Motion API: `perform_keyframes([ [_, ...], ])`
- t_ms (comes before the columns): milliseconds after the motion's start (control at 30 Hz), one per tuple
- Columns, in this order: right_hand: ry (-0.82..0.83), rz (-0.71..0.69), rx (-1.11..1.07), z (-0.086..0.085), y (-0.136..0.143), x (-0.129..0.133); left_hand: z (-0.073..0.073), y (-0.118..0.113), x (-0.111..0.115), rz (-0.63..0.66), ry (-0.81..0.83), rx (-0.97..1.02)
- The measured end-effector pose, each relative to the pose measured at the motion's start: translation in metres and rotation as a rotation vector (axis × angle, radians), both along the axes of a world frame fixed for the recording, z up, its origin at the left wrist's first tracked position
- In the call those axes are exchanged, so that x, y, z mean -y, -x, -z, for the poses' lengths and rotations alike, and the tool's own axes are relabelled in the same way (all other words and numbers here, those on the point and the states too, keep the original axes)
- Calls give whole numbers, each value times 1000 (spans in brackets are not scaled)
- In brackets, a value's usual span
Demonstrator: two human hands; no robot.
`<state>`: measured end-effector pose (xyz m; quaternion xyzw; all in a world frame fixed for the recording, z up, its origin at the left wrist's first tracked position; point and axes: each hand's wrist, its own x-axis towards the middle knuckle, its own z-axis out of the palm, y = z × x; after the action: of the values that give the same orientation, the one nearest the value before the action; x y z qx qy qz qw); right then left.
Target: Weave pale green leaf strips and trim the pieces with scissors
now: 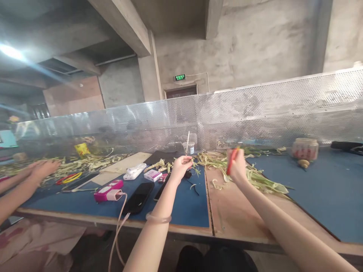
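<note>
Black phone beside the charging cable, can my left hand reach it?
Probably yes: the black phone lies exposed near your left forearm, though the left hand must draw back.

The far edge of the workbench (241, 226) is lined by a perforated metal screen (263, 113). Beyond, a concrete wall (263, 49) is seen, with an exit sign (180, 77) mounted above what appears to be a doorway (181, 92).

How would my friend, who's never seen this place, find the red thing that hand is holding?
Find the bare wooden strip between the two blue surfaces. Toward its far end, by the pale green stalks, the right hand grips a slim red object, too blurred to name. Its bright red stands out against those pale stalks.
</note>
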<state>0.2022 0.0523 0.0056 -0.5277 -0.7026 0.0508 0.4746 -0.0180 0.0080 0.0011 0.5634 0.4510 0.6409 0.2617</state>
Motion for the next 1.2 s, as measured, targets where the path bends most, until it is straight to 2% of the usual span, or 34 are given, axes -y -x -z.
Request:
perform_keyframes([
  [33,83,24,6,7,5,-2,0,1,0,-7,9,-12],
  [100,216,8,167,22,15,-6,1,2,0,-40,25,-46],
  [200,169,40,326,35,22,-9,4,5,-1,-105,53,-106],
  [333,-84,179,139,32,17,-8,7,8,-1,-159,106,-221],
  [400,-131,183,111,29,10,-7,9,7,0,-131,188,-327],
  [533,192,94,362,30,-2,-11,11,2,5,2,327,-586],
  [600,167,125,414,33,-7,-16,12,1,7,53,332,-660],
  [700,118,179,347,38,-11,-23,13,3,7,2,337,-733],
  [867,236,139,315,40,-14,-29,15,5,7,-37,365,-787],
  [1000,69,239,158,41,-17,-31,13,2,10,-29,361,-840],
  [1133,214,177,315,46,-20,-32,10,0,13,-24,372,-899],
  [1200,221,134,353,47,-19,-33,9,-1,13,-26,380,-918],
])
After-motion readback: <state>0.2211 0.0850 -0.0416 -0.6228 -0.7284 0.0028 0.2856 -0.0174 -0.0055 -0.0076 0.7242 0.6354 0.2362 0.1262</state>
